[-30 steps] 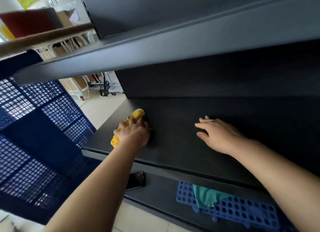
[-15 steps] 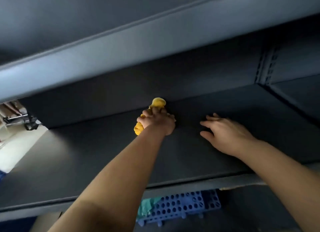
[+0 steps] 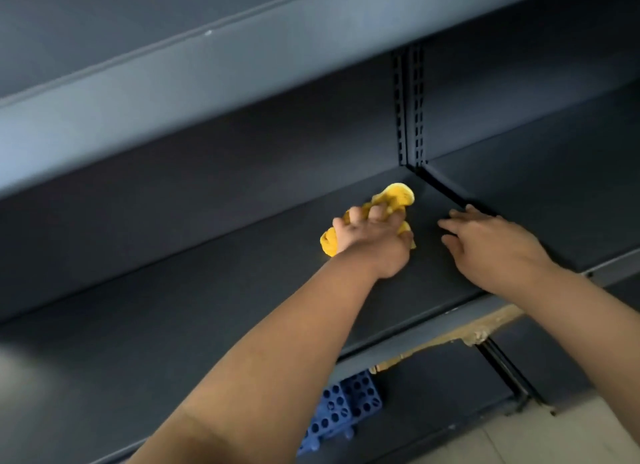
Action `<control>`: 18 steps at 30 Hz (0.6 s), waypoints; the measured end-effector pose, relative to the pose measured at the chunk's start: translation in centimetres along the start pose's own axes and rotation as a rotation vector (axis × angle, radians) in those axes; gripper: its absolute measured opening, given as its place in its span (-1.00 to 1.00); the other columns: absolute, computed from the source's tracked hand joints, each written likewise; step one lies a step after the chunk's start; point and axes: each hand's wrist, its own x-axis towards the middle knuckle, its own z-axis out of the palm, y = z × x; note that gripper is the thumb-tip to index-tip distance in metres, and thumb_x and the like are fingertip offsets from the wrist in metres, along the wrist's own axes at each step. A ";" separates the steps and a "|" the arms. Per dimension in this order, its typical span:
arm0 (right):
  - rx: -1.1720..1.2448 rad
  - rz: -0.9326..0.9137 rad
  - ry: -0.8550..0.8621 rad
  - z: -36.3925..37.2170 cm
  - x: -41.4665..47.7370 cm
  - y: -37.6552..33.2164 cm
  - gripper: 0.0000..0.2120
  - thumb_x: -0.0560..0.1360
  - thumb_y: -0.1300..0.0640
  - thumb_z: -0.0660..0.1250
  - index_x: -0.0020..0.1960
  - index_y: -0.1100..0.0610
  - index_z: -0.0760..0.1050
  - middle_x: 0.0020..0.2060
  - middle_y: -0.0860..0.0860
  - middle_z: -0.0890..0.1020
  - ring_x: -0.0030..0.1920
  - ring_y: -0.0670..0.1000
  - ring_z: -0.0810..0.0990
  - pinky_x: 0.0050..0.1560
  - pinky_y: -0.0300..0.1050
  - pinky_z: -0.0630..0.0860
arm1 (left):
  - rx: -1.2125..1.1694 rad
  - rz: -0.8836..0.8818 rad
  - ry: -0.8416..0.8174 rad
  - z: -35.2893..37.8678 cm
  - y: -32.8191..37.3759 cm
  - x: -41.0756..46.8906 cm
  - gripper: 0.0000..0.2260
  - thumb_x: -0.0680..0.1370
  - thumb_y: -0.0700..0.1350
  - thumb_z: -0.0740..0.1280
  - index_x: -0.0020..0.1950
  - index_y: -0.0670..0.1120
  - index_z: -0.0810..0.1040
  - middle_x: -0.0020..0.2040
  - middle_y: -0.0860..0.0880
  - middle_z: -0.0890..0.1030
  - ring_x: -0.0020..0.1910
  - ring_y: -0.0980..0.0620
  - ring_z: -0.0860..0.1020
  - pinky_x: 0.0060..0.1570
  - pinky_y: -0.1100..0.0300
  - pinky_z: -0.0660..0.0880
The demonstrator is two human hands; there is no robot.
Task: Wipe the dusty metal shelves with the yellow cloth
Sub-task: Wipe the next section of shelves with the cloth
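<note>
Your left hand [image 3: 375, 242] is closed tight around the yellow cloth [image 3: 394, 197], which is bunched into a wad with one lobe poking out ahead of your knuckles and another behind them, pressed down on the dark metal shelf [image 3: 214, 311] toward its back. Your right hand [image 3: 491, 245] holds nothing; it lies open and flat on the same shelf, fingers spread, just beside the cloth hand and with its fingertips [image 3: 467, 210] at the seam [image 3: 446, 193] where this shelf meets the next bay. Because the cloth is balled up, only a small patch of it meets the metal, so you risk leaving dusty streaks between passes, and I judge the back corner under the slotted upright [image 3: 410, 110] is the likeliest spot to be missed. The seam is a raised edge: push the wad hard into it and the fabric could snag or pull out of your grip. Your bare palm resting on the shelf may also smear dust or leave prints on ground you count as clean. Lower down, torn tape [image 3: 450, 335] hangs off the shelf's front lip, and a blue perforated rack [image 3: 343, 408] sits on the shelf below, where dust dragged forward over the lip could fall.
</note>
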 end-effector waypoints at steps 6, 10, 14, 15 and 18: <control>0.008 0.078 -0.011 0.2 -1.7 0.9 -0.58 0.64 -0.01 0.09 0.48 0.01 0.28 0.52 -0.03 0.23 0.54 -0.02 0.08 0.48 0.03 0.10 | -0.011 0.201 0.018 0.8 -3.2 -5.6 -0.55 0.63 0.22 -0.07 0.54 0.28 0.02 0.59 0.13 -0.01 0.50 -0.11 -0.01 0.38 -0.15 0.06; 0.008 0.104 0.008 0.3 -2.8 2.0 -0.56 0.63 -0.03 0.10 0.48 0.02 0.27 0.52 -0.02 0.23 0.54 -0.02 0.07 0.50 0.06 0.09 | -0.004 0.134 0.009 0.7 -4.2 -5.3 -0.55 0.63 0.22 -0.07 0.53 0.30 0.01 0.58 0.11 0.03 0.48 -0.13 0.07 0.34 -0.16 0.16; -0.004 0.154 0.055 -0.3 -3.9 4.8 -0.56 0.63 -0.01 0.10 0.49 0.04 0.27 0.51 0.01 0.24 0.54 0.00 0.08 0.49 0.05 0.09 | 0.026 -0.020 0.009 0.0 -1.6 -1.1 -0.57 0.64 0.16 -0.07 0.52 0.24 0.09 0.55 0.02 0.14 0.40 -0.21 0.18 0.26 -0.23 0.22; -0.002 0.169 0.066 -0.5 -4.2 5.6 -0.57 0.64 -0.01 0.10 0.48 0.04 0.28 0.51 0.01 0.24 0.54 0.00 0.09 0.48 0.06 0.09 | 0.034 -0.064 0.030 0.0 -0.8 -0.2 -0.59 0.64 0.15 -0.07 0.51 0.22 0.14 0.53 0.02 0.18 0.38 -0.21 0.20 0.24 -0.21 0.23; 0.023 0.209 0.088 -0.9 -4.7 8.1 -0.59 0.64 0.00 0.08 0.46 0.05 0.31 0.51 0.01 0.25 0.54 0.02 0.10 0.47 0.08 0.09 | 0.034 -0.144 0.075 -0.3 1.5 1.6 -0.62 0.64 0.11 -0.03 0.45 0.18 0.26 0.48 0.02 0.27 0.33 -0.21 0.25 0.18 -0.15 0.26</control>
